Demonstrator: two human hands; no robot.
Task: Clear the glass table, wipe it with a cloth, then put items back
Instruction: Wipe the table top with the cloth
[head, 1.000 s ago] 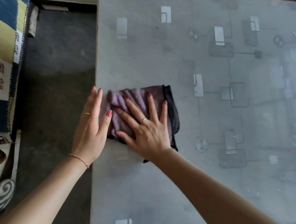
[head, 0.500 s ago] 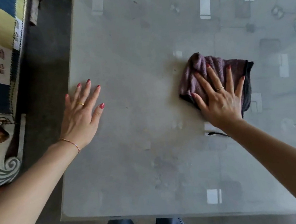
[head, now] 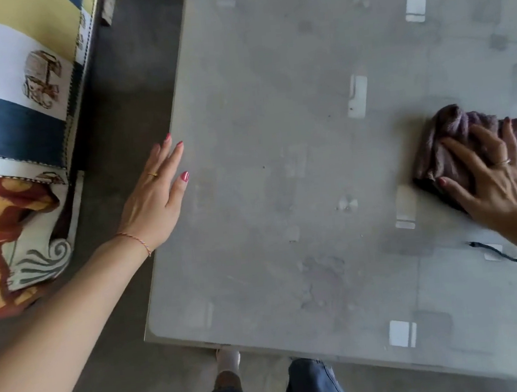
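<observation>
Your right hand [head: 494,183] presses flat, fingers spread, on the purple cloth [head: 456,149]; your left hand [head: 155,200] rests open at the glass table [head: 276,130] edge, well apart. No readable writing.

- No writing, brand, number or sign reads anywhere here.
- The patterned fabric [head: 13,125] at the left carries only drawn figures and stripes, no letters.
- The glass table [head: 279,161] bears no label.
</observation>
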